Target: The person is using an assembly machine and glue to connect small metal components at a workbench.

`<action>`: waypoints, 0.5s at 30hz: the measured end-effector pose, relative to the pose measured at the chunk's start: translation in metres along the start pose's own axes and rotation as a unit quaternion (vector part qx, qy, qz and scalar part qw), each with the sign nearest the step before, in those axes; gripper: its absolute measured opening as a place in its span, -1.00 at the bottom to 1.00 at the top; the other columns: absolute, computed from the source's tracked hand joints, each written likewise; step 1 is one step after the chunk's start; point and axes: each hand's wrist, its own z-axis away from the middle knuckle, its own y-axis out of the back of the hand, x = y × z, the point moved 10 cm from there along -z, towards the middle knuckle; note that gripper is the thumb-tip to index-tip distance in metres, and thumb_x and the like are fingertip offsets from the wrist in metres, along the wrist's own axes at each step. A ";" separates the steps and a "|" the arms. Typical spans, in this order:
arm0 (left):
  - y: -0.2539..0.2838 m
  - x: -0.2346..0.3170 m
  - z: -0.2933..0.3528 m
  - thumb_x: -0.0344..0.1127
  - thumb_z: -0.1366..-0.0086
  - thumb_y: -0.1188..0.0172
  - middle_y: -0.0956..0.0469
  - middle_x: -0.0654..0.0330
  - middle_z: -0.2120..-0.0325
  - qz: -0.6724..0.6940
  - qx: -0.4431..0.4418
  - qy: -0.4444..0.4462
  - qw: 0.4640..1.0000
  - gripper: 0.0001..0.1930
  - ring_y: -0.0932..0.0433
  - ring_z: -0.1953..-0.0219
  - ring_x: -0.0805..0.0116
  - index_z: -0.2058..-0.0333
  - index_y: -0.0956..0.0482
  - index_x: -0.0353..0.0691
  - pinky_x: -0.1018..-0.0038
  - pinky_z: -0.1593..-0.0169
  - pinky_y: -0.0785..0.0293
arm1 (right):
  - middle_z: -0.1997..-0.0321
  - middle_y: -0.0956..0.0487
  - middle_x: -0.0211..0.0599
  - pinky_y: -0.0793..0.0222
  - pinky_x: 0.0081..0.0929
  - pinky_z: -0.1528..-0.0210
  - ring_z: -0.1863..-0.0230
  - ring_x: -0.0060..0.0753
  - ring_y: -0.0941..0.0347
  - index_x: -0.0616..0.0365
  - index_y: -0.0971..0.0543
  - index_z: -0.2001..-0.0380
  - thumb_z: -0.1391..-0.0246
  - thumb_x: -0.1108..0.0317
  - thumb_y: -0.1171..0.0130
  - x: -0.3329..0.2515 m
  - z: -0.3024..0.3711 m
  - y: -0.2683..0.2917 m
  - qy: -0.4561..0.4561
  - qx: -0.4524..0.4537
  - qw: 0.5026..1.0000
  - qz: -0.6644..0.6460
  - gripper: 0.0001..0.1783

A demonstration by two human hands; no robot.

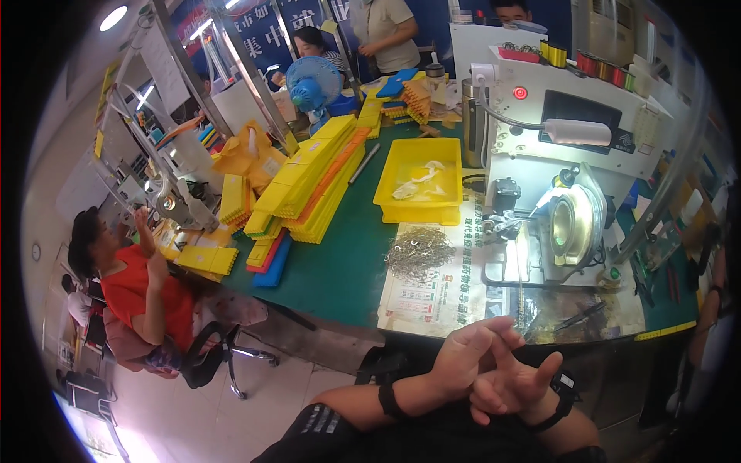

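Note:
My left hand (463, 359) and my right hand (505, 388) meet in front of the bench edge, touching at the fingers. The fingers of my left hand are stretched out and overlap the raised index finger of my right hand. On my right hand the thumb stands apart and the lower fingers are bent. No object shows in either hand. Just beyond them lies a printed paper sheet (413, 305) bearing a tangled pile of fine metal chains or rings (419, 253). Dark tweezers (580, 315) rest to the right, before a white bench machine (505, 166).
A yellow tray (421, 211) holds white material. The machine's lamp (575, 132) lights its working area. Stacks of yellow folded card strips (312, 174), a blue fan (312, 83) and a dark rod (364, 164) stand or lie leftward. A seated person in red (139, 289) is at left.

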 end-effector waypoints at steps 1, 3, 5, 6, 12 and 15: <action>0.001 0.005 0.002 -0.06 -0.54 0.07 -0.51 0.04 0.03 -0.026 -0.002 -0.003 1.000 -0.50 -0.49 -0.10 0.16 -0.24 -0.34 -0.36 0.19 -0.27 -0.39 | 0.23 -0.44 -0.26 -0.36 -0.15 -0.04 0.30 -0.47 -0.32 -0.60 0.36 -0.50 0.13 -0.77 0.19 0.000 -0.002 0.001 0.005 0.002 1.000 -0.013 0.23; 0.005 0.014 0.007 -0.07 -0.54 0.06 -0.51 0.03 0.01 -0.053 0.003 -0.012 0.999 -0.48 -0.49 -0.12 0.16 -0.26 -0.32 -0.36 0.18 -0.28 -0.39 | 0.22 -0.43 -0.28 -0.38 -0.13 -0.02 0.28 -0.46 -0.33 -0.68 0.30 -0.49 0.15 -0.79 0.21 0.006 -0.010 0.002 -0.020 0.007 1.000 -0.021 0.19; 0.014 0.020 0.017 -0.08 -0.53 0.04 -0.51 0.01 -0.02 -0.030 0.033 -0.007 0.999 -0.45 -0.47 -0.16 0.14 -0.29 -0.28 -0.37 0.16 -0.31 -0.36 | 0.20 -0.43 -0.29 -0.39 -0.11 -0.01 0.27 -0.46 -0.35 -0.75 0.23 -0.48 0.16 -0.80 0.22 0.016 -0.018 0.003 -0.052 0.007 0.998 -0.034 0.16; 0.017 0.026 0.021 -0.08 -0.53 0.04 -0.51 0.01 -0.02 -0.032 0.043 -0.016 0.998 -0.45 -0.47 -0.16 0.14 -0.29 -0.28 -0.37 0.16 -0.31 -0.36 | 0.20 -0.44 -0.29 -0.40 -0.11 0.00 0.26 -0.45 -0.35 -0.76 0.22 -0.48 0.17 -0.80 0.21 0.019 -0.020 0.005 -0.055 0.009 0.998 -0.042 0.16; 0.029 0.055 0.046 -0.10 -0.54 0.05 -0.48 -0.04 -0.12 -0.043 0.076 -0.031 0.996 -0.43 -0.43 -0.24 0.07 -0.32 -0.22 -0.42 0.11 -0.37 -0.28 | 0.20 -0.45 -0.26 -0.42 -0.10 0.01 0.27 -0.43 -0.36 -0.78 0.20 -0.47 0.19 -0.80 0.17 0.046 -0.044 0.005 -0.117 -0.009 0.990 -0.075 0.16; 0.036 0.078 0.067 -0.13 -0.55 0.07 -0.49 -0.05 -0.10 -0.050 0.091 -0.078 0.992 -0.45 -0.44 -0.23 0.07 -0.33 -0.21 -0.40 0.12 -0.36 -0.29 | 0.19 -0.45 -0.25 -0.41 -0.08 -0.01 0.26 -0.42 -0.37 -0.78 0.20 -0.47 0.18 -0.79 0.15 0.062 -0.059 0.005 -0.158 -0.012 0.984 -0.083 0.16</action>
